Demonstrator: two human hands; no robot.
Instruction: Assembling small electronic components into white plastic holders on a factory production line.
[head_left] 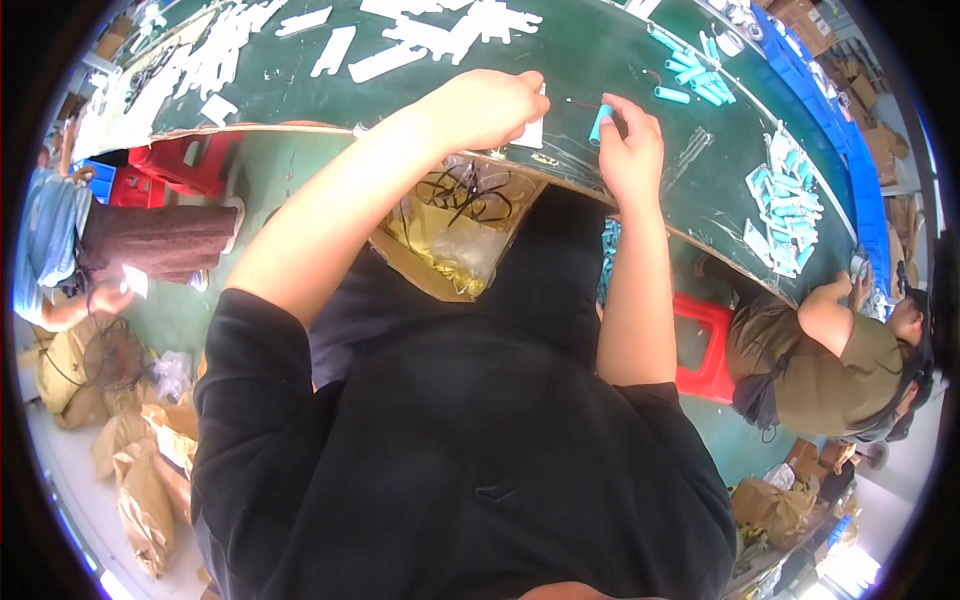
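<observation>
Turquoise cylinder: a small, smooth tube (601, 125) in the right hand (632, 145), over the table's near edge, tilted; a thin red wire (582, 103) runs beside it toward the left.
Right hand: thumb and fingers pinching the turquoise tube.
Left hand: fingers (538, 84) of the left hand (500, 108) drawn together and curled at a flat white strip (532, 132); whether they grip it or only press on it, I cannot tell.
Green table: a dark green, scuffed table (590, 50) with a curved look at its edge.
White parts: a loose heap of flat white pieces (470, 30) beyond the left hand.
Turquoise parts: a cluster of turquoise tubes (700, 78) beyond the right hand; farther right, a pile of white-and-turquoise pieces (788, 205).
Blue bins: a row of blue plastic bins (845, 130) along the table's right side.
Cardboard box: an open, yellowish box (430, 278) below the table edge, with black cables (470, 192) in it.
Black shirt: a black short-sleeved shirt (450, 420) with one small outlined mark (493, 492) on the chest.
Co-worker: a person in an olive top (815, 375) at the right, beside a red plastic stool (705, 345).
</observation>
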